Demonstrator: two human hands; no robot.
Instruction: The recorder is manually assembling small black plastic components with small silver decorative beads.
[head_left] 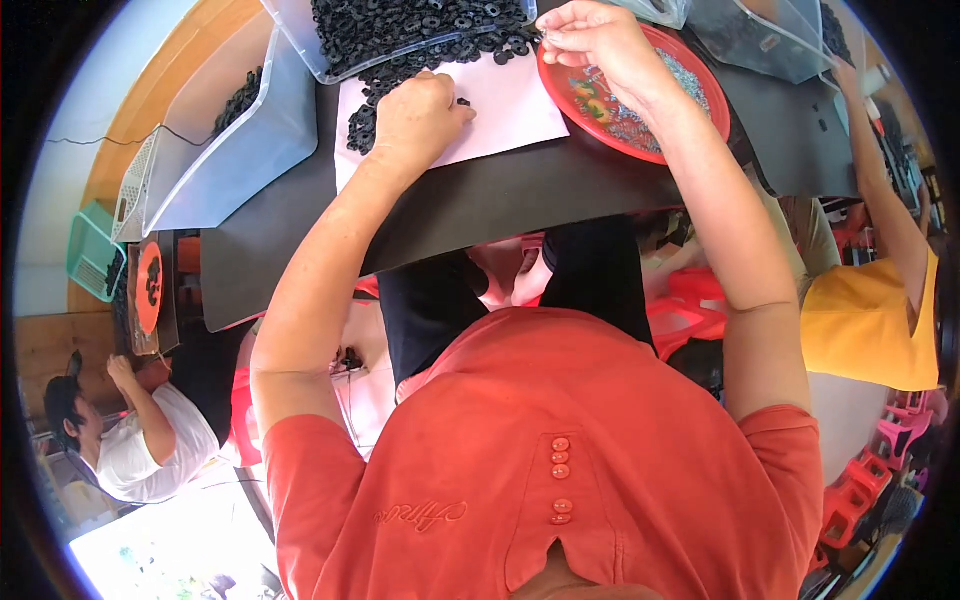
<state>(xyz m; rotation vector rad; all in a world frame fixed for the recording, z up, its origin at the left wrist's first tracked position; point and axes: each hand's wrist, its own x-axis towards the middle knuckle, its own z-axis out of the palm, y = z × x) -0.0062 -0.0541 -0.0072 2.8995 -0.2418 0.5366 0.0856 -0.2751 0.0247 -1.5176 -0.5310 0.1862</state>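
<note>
My left hand [418, 118] rests over a white sheet [510, 105] on the dark table, fingers curled in. A small black part [463, 102] peeks out between its thumb and fingers. Loose black ring-shaped parts [361, 130] lie on the sheet beside this hand. Over the left rim of a red plate [715, 105] is my right hand [600, 50], thumb and fingertips pinched together. Something tiny and dark shows at those fingertips, too small to name. The plate holds many small silvery pieces [690, 75] and some yellowish bits.
A clear bin [330, 70] heaped with black parts [420, 25] stands beyond the sheet. Another translucent bin [250, 150] is at the left, and a clear container [760, 45] at the right. Co-workers sit on both sides, one in white [165, 445], one in yellow [870, 320].
</note>
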